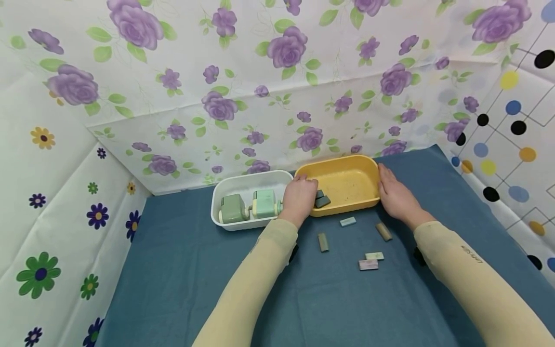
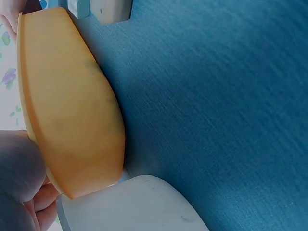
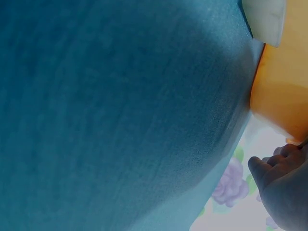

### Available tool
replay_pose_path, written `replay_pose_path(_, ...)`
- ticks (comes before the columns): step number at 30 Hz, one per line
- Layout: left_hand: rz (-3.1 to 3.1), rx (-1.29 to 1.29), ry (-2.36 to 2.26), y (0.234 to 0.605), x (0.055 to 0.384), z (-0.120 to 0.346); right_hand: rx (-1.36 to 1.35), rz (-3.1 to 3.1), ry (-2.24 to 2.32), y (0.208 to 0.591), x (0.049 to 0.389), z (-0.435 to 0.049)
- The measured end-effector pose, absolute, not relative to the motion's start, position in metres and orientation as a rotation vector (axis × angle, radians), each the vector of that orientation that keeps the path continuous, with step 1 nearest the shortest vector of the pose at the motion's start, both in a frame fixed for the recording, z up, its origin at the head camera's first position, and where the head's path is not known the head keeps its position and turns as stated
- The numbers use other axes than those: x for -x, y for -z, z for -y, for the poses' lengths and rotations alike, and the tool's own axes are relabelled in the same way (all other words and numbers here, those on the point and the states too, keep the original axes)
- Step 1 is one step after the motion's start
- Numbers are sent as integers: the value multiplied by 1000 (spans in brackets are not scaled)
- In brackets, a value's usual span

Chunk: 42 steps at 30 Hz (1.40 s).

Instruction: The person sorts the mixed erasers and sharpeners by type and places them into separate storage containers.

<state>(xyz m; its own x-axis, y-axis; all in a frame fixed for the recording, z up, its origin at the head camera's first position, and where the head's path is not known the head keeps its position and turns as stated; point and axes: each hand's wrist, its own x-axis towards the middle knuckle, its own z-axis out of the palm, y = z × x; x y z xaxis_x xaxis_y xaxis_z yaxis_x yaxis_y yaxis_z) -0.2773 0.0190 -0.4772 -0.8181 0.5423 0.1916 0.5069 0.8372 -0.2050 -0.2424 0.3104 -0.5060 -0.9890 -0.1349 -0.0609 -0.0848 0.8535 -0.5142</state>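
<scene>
A yellow plastic basket (image 1: 347, 206) stands against the back wall, with dark grey blocks (image 1: 323, 201) inside its left end. My left hand (image 1: 300, 195) grips the basket's left rim, its fingers curled over the edge. In the left wrist view, the basket's long side (image 2: 72, 106) shows beside that hand (image 2: 21, 178). My right hand (image 1: 395, 195) lies with extended fingers along the basket's right end. The right wrist view catches this hand (image 3: 284, 183) at the basket's end (image 3: 281, 103).
A white basket (image 1: 225, 225) adjoins the yellow one on its left, holding two green crank pencil sharpeners (image 1: 232, 208). Several small blocks lie on the blue cloth in front: light blue (image 1: 348, 221), olive (image 1: 323, 242), brown (image 1: 383, 232), pale green (image 1: 375, 256) and pink (image 1: 368, 264).
</scene>
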Motion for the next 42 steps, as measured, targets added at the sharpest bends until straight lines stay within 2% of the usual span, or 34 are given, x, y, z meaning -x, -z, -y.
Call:
replay_pose_path(25, 2707, 832, -40, 469, 273, -17, 177, -2938, 795, 507, 243, -310)
replay_pose_path(42, 2718, 942, 208, 472, 263, 7, 193, -2944, 800, 507, 243, -311)
